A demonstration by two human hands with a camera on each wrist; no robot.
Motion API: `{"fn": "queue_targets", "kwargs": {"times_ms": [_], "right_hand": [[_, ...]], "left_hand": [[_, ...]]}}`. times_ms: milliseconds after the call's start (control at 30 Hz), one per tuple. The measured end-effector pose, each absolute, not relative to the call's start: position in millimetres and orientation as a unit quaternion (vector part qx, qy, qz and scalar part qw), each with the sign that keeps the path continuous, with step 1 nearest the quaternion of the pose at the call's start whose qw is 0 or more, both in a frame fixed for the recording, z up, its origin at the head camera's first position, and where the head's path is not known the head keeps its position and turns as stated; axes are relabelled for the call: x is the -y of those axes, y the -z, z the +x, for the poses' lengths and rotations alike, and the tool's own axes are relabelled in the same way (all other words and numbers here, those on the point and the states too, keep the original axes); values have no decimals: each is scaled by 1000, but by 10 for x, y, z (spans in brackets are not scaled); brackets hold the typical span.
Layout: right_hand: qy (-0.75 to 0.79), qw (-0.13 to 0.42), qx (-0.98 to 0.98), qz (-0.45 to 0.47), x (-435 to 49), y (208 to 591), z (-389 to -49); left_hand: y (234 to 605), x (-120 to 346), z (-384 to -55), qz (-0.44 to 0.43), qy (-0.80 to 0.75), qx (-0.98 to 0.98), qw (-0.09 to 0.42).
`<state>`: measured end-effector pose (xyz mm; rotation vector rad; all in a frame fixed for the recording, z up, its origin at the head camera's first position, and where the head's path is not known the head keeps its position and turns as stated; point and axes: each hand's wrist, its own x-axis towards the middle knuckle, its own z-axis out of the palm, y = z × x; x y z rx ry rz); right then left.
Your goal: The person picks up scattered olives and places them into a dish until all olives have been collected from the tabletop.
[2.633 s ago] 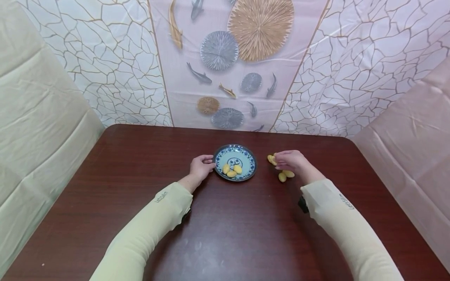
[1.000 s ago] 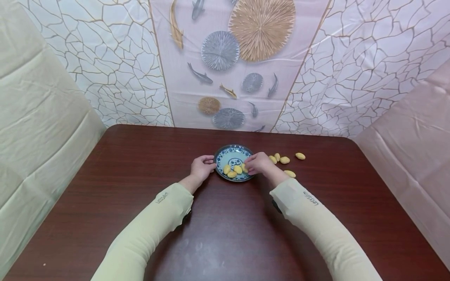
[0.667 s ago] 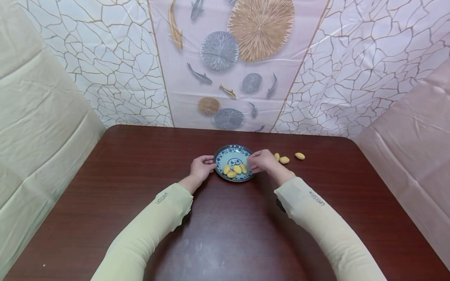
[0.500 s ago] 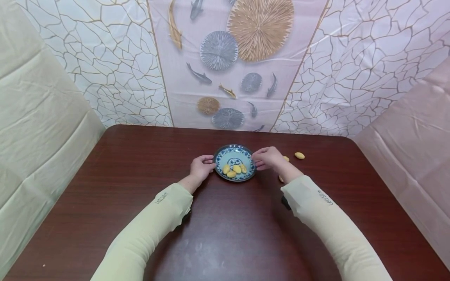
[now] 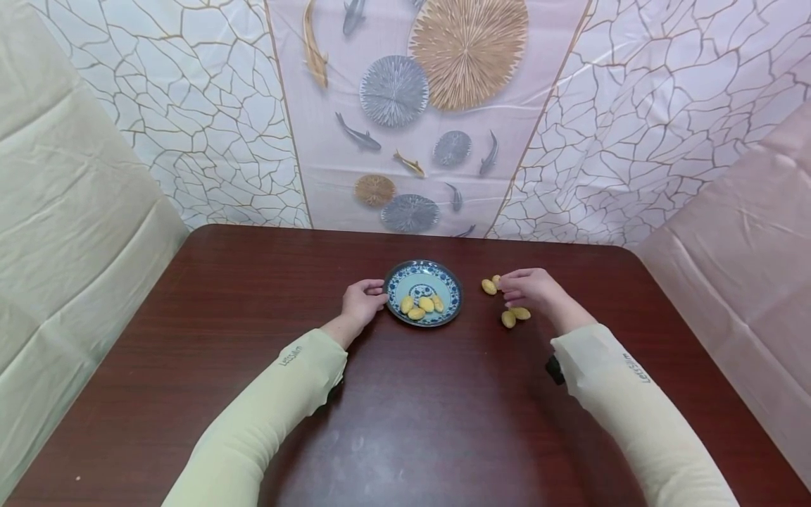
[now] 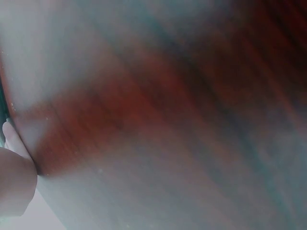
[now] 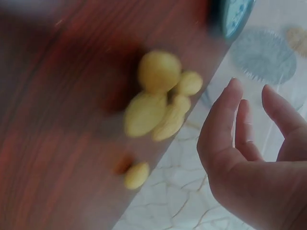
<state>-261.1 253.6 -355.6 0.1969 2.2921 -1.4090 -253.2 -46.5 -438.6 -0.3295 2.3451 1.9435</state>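
Note:
A blue-and-white patterned plate holds several small yellow oval pieces, like tiny lemons, near its front. At its left rim, my left hand touches the edge with thumb and fingertips; the left wrist view catches only part of that hand. My right hand hovers over more yellow pieces right of the plate, hiding some in the head view. In the right wrist view, its thumb and fingers stand apart with nothing between them, beside a loose cluster of yellow pieces.
Everything stands on a dark reddish-brown table. A patterned cloth backdrop rises behind the far edge, with pale padded panels at both sides. The plate's edge also shows in the right wrist view.
My right hand has let go of a yellow piece on the plate and moved right, back over the loose pieces. The left hand stays at the rim.

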Motion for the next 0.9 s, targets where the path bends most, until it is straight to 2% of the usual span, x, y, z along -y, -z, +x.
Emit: {"fn": "queue_targets", "kwargs": {"times_ms": [433,900], "right_hand": [[464,218,-852,107,-2891,3787,-2589],[479,243,-836,110,-2962,3945,-2572]], "left_hand": [[4404,474,-2536,-107,-632,-767,40],[4410,467,-2538,-105,-634,-765,39]]}}
